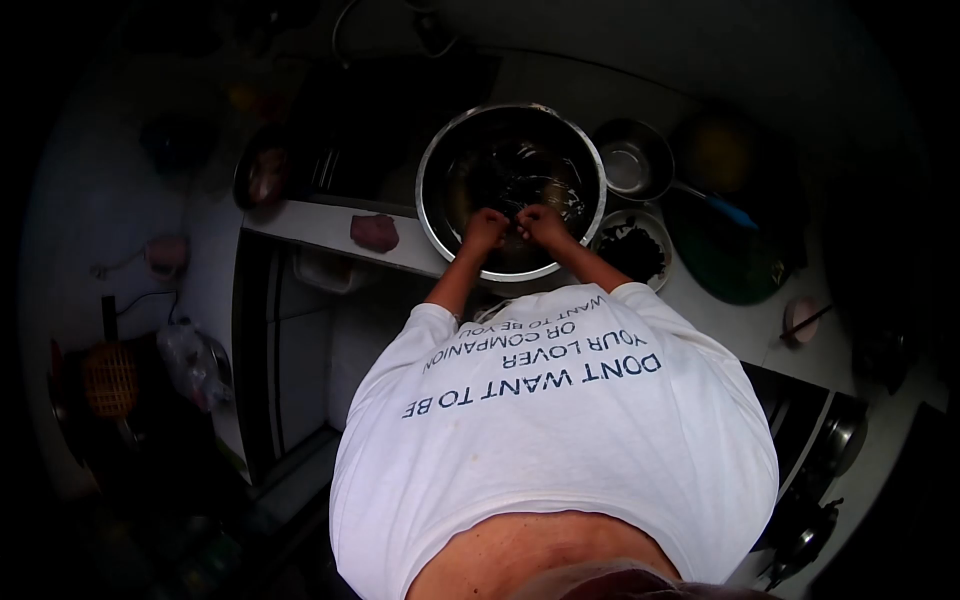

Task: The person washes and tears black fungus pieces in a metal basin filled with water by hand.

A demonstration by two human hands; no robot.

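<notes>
A large metal basin (428, 215) holds dark liquid with shiny reflections, and dark matter in it is too dim to name. Over the near part of the basin, my left hand (485, 231) is closed with its fingers curled inward. My right hand (541, 226) is close beside it, fingers bent and pinched together. Whatever the fingers hold, if anything, is hidden or too small to make out. To the right, near the basin's rim, a pale bowl (662, 238) contains dark pieces (632, 252).
A metal saucepan (640, 158) with a blue-tipped handle stands right of the basin. Beyond it lies a dark green round board or tray (722, 275). A pinkish cloth (374, 232) rests on the counter edge at left. An orange basket (109, 381) is lower left.
</notes>
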